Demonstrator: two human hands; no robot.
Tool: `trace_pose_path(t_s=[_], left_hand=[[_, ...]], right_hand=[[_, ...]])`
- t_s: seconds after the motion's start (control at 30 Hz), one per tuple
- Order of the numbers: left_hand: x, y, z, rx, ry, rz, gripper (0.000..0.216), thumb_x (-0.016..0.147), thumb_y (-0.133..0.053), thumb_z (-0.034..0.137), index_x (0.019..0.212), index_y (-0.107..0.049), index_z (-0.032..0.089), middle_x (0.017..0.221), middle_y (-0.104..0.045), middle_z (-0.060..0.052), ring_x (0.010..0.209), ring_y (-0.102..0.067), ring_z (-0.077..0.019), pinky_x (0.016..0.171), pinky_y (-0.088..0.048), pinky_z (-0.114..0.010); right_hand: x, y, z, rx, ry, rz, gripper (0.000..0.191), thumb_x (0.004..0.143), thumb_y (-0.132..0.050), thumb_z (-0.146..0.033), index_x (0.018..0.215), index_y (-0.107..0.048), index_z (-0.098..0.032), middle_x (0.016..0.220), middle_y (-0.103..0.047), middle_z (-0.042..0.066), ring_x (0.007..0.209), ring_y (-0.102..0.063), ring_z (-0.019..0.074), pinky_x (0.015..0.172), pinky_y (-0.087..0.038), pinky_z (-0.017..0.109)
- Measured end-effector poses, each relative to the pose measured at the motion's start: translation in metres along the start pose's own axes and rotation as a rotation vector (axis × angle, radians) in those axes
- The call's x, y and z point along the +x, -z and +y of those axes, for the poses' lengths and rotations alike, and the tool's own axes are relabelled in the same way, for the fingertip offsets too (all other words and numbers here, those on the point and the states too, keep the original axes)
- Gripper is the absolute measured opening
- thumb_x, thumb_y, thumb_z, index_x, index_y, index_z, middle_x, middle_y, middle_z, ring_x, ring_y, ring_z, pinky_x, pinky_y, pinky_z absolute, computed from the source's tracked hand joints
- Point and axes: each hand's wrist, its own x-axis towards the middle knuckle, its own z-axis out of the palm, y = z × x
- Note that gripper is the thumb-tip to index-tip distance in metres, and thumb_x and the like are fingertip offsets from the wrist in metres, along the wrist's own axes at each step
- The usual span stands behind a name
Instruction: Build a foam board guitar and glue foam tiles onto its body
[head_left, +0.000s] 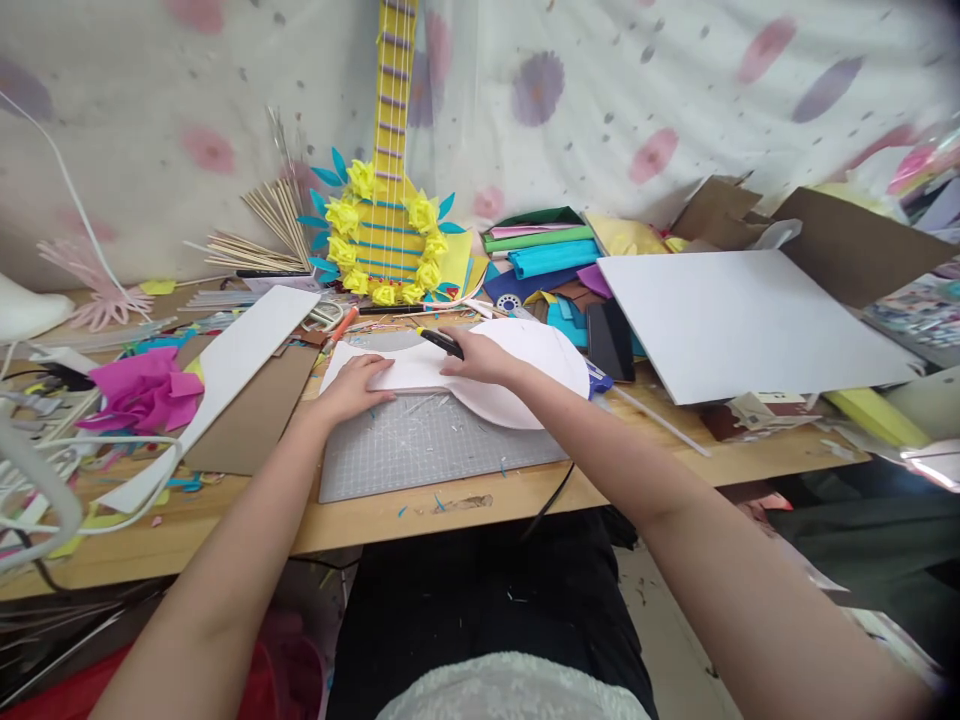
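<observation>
A white foam-board shape [517,375] with a rounded right end lies across the far part of a grey cutting mat [427,445]. My left hand [352,385] lies flat on the shape's left part, fingers stretched out and pressing it down. My right hand [480,358] is closed around a black and yellow utility knife [441,341], whose tip points left onto the board. Both hands are close together above the mat.
A yellow paper guitar [390,215] with paper flowers leans on the back wall. Wooden sticks [259,240], pink tissue [142,392], a white strip [225,370] and brown cardboard [251,420] lie left. Coloured paper rolls [551,255] and a large white board [742,325] lie right.
</observation>
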Motion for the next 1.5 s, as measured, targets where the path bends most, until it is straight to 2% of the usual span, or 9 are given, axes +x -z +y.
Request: trace_pose_path(t_s=[0.13,0.33,0.53,0.83,1.03,1.17,1.3,1.43,1.5], left_hand=[[-0.006,0.001,-0.005,0.074,0.025,0.004,0.07,0.076,-0.057,0.054,0.134,-0.049,0.016,0.144,-0.045,-0.013,0.132,-0.039,-0.029,0.111,-0.028,-0.044],[-0.018,0.002,-0.022,0.067,0.032,0.058,0.066,0.081,-0.046,0.059,0.13,-0.053,0.015,0.142,-0.047,-0.013,0.133,-0.041,-0.0269,0.112,-0.029,-0.045],[-0.03,0.016,-0.029,-0.019,-0.029,-0.031,0.076,0.073,-0.051,0.069,0.127,-0.056,0.015,0.14,-0.05,-0.013,0.131,-0.044,-0.0276,0.112,-0.029,-0.042],[-0.018,0.032,-0.011,-0.045,0.003,-0.178,0.07,0.066,-0.062,0.059,0.125,-0.059,0.021,0.14,-0.051,-0.01,0.13,-0.044,-0.0272,0.111,-0.03,-0.041],[-0.024,0.043,-0.027,-0.053,0.046,-0.2,0.07,0.063,-0.063,0.061,0.123,-0.061,0.023,0.143,-0.048,-0.008,0.132,-0.041,-0.0277,0.112,-0.028,-0.041],[-0.028,0.052,-0.036,-0.08,0.086,-0.202,0.079,0.056,-0.063,0.068,0.12,-0.064,0.022,0.14,-0.05,-0.01,0.131,-0.043,-0.0294,0.112,-0.029,-0.041],[-0.031,0.062,-0.041,-0.132,0.134,-0.141,0.085,0.051,-0.063,0.073,0.118,-0.064,0.021,0.137,-0.053,-0.01,0.128,-0.046,-0.0309,0.11,-0.032,-0.041],[-0.024,0.059,-0.045,-0.159,0.208,0.0,0.082,0.056,-0.062,0.07,0.123,-0.06,0.022,0.136,-0.054,-0.009,0.127,-0.047,-0.0302,0.108,-0.034,-0.04],[-0.015,0.049,-0.042,-0.139,0.287,0.087,0.076,0.063,-0.06,0.064,0.126,-0.058,0.021,0.135,-0.055,-0.009,0.124,-0.05,-0.0305,0.105,-0.037,-0.042]], right_hand=[[0.006,-0.011,-0.001,-0.066,0.001,-0.019,0.073,0.074,-0.068,-0.027,0.14,-0.039,-0.014,0.134,-0.055,0.015,0.119,-0.054,0.0276,0.099,-0.041,0.039],[-0.003,-0.004,0.014,-0.102,-0.138,0.128,0.064,0.079,-0.06,-0.03,0.139,-0.042,-0.016,0.13,-0.055,0.015,0.118,-0.053,0.0289,0.096,-0.042,0.041],[0.0,0.011,0.033,-0.163,-0.259,0.218,0.06,0.082,-0.057,-0.033,0.136,-0.044,-0.012,0.134,-0.051,0.018,0.122,-0.049,0.0297,0.098,-0.04,0.039],[0.048,0.012,0.032,-0.334,-0.139,0.077,0.051,0.081,-0.059,-0.032,0.128,-0.053,-0.012,0.125,-0.059,0.016,0.116,-0.054,0.0278,0.094,-0.042,0.033],[0.063,-0.001,0.041,-0.257,-0.185,0.025,0.059,0.084,-0.059,-0.038,0.136,-0.046,-0.015,0.129,-0.059,0.013,0.117,-0.055,0.0243,0.093,-0.042,0.03],[0.038,0.03,0.053,-0.26,-0.23,0.079,0.053,0.087,-0.054,-0.036,0.135,-0.047,-0.016,0.125,-0.062,0.012,0.113,-0.058,0.0234,0.09,-0.044,0.029],[-0.019,0.073,0.067,-0.464,-0.424,0.107,0.048,0.086,-0.051,-0.04,0.129,-0.052,-0.017,0.119,-0.064,0.015,0.109,-0.06,0.0284,0.086,-0.045,0.035],[-0.081,0.082,0.078,-0.537,-0.681,-0.191,0.085,0.082,-0.055,-0.05,0.146,-0.022,-0.006,0.085,-0.071,0.015,0.089,-0.067,0.0295,0.077,-0.047,0.038],[-0.099,0.074,0.079,-0.5,-0.737,-0.232,0.094,0.082,-0.054,-0.053,0.149,-0.011,-0.002,0.071,-0.069,0.01,0.082,-0.068,0.028,0.076,-0.047,0.038]])
